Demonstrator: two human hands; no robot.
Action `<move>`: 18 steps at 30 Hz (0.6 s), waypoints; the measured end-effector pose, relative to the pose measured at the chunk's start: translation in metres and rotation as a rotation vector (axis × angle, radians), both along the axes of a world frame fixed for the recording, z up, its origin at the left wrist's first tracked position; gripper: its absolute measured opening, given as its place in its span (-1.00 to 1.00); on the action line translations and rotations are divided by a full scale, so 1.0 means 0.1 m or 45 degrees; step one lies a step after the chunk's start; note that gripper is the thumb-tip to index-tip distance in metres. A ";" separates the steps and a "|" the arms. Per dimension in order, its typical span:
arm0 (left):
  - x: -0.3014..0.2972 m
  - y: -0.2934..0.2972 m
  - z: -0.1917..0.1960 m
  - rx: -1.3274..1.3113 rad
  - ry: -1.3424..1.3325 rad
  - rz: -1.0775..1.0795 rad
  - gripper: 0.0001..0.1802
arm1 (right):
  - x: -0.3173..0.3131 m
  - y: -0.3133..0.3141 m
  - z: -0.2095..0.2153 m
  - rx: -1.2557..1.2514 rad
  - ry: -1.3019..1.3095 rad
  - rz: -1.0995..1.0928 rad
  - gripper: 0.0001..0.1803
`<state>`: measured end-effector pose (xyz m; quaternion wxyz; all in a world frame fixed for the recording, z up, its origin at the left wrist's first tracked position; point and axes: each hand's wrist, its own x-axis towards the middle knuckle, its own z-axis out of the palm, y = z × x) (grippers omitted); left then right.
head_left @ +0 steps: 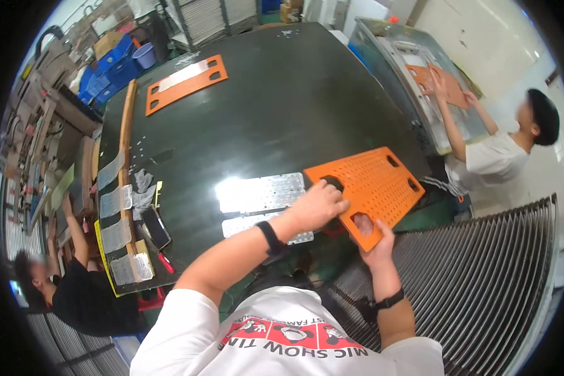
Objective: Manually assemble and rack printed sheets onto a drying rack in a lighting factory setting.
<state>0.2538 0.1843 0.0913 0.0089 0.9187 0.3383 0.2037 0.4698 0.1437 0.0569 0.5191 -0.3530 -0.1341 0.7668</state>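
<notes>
An orange perforated board (370, 182) with large cut-out holes near its corners is held tilted over the table's near right edge. My right hand (377, 245) grips its near corner, thumb beside a cut-out and some fingers hidden underneath. My left hand (319, 205) is closed at the board's left edge, fingers curled by another cut-out; its fingertips are partly hidden. To the left of the board, a silver perforated plate (263, 192) lies flat on the table. A second silver plate (235, 227) lies nearer to me, partly covered by my left forearm.
On the dark table (232, 138), another orange board (191, 84) lies far left. A wooden strip (126, 131), clear sheets (114, 202), a phone (156, 227) and a red-handled tool (166, 262) line the left side. A ribbed metal rack (470, 276) stands right. People work on both sides.
</notes>
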 end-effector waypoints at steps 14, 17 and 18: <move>-1.05 -1.80 -0.28 -0.919 -0.419 0.859 -0.61 | 0.46 0.45 -1.12 -0.643 -0.469 -0.247 -0.26; -1.19 -2.35 -0.45 -0.919 -0.469 1.129 -0.60 | 0.36 0.14 -1.18 -0.687 -0.657 0.138 -0.17; -1.21 -2.48 -0.50 -0.991 -0.521 1.254 -0.60 | 0.30 0.06 -1.22 -0.707 -0.639 0.268 -0.21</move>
